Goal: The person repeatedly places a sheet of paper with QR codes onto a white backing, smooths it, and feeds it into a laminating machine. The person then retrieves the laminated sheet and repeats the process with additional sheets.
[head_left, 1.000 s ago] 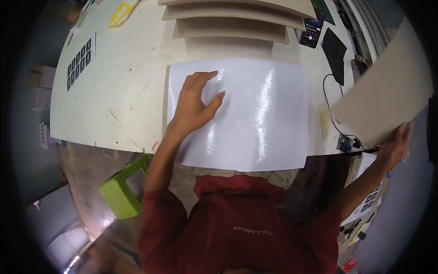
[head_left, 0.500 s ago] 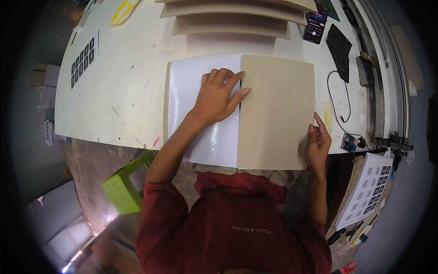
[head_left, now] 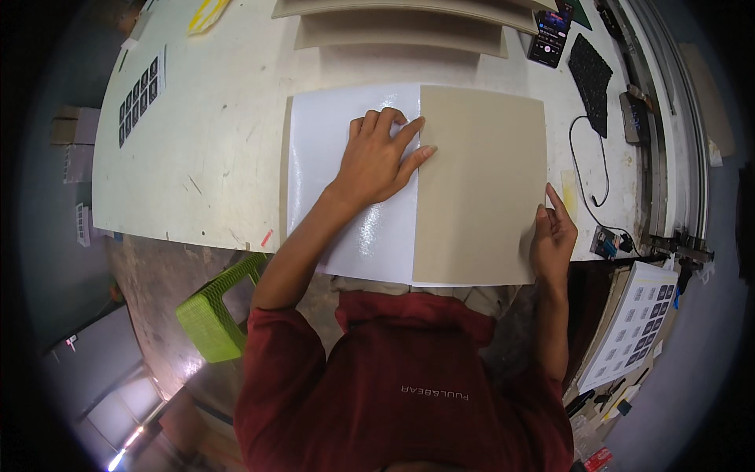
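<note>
A beige board [head_left: 484, 185] lies over the right part of a glossy white sheet [head_left: 318, 157], at the table's near edge. A strip of the sheet shows below the board. My left hand [head_left: 377, 161] rests on the sheet, fingers apart, its thumb and forefinger stretched to the board's left edge. My right hand [head_left: 555, 240] is at the board's right edge, with thumb and forefinger apart and touching that edge. Its other fingers are bent and partly hidden. A narrow beige strip shows along the sheet's left side.
Beige boards [head_left: 401, 35] are stacked at the far edge. A phone [head_left: 550, 35], a black mat-like piece [head_left: 590, 82] and a cable [head_left: 578, 157] lie to the right. A printed sheet [head_left: 140, 98] lies on the left. A green stool [head_left: 212, 318] stands below the table's left side.
The view has shifted slightly. Both hands keep nearly the same places on the board and sheet; my right hand still touches the board's edge.
</note>
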Tool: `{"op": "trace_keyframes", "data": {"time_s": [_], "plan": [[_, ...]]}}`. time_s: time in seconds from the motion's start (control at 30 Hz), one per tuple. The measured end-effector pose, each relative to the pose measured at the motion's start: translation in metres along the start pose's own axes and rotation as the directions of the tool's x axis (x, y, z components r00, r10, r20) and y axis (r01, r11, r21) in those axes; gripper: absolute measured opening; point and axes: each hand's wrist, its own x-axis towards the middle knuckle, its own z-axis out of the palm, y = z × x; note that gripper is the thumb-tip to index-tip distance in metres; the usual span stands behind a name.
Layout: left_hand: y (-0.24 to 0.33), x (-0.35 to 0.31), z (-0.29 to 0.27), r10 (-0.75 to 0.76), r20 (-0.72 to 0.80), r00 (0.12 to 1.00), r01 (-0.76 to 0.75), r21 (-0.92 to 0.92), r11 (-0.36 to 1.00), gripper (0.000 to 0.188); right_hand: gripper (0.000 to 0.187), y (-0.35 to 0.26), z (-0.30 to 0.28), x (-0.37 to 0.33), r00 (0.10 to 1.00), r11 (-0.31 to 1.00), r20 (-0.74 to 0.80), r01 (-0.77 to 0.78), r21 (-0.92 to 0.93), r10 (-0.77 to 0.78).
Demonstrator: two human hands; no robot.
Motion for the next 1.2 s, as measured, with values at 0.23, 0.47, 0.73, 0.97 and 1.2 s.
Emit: {"op": "trace_keyframes", "data": {"time_s": [0.23, 0.47, 0.73, 0.97, 1.2], "plan": [[-0.001, 0.0, 0.001, 0.018, -0.02, 1.0, -0.018, 0.014, 1.0, 0.047, 0.041, 0.002, 0.001, 0.002, 1.0, 1.0, 0.006, 0.021, -0.023, -0.021], [0.001, 0.001, -0.002, 0.02, 0.012, 1.0, -0.02, 0.04, 0.999, 0.05, 0.041, 0.003, 0.002, 0.004, 1.0, 0.999, 0.0, 0.027, -0.042, -0.027], [0.0, 0.0, -0.007, 0.062, 0.052, 0.997, -0.065, 0.076, 0.995, 0.066, 0.042, 0.007, 0.0, 0.005, 1.0, 0.999, 0.002, 0.012, -0.05, -0.012], [0.002, 0.002, -0.008, 0.046, 0.085, 0.995, -0.054, 0.105, 0.993, 0.084, 0.041, 0.011, 0.002, 0.005, 0.999, 0.999, -0.031, 0.02, -0.038, -0.021], [0.007, 0.001, -0.007, 0.007, 0.099, 0.995, -0.022, 0.151, 0.988, 0.084, 0.035, -0.014, 0.007, -0.02, 0.912, 0.658, -0.064, 0.242, -0.713, -0.405]]}}
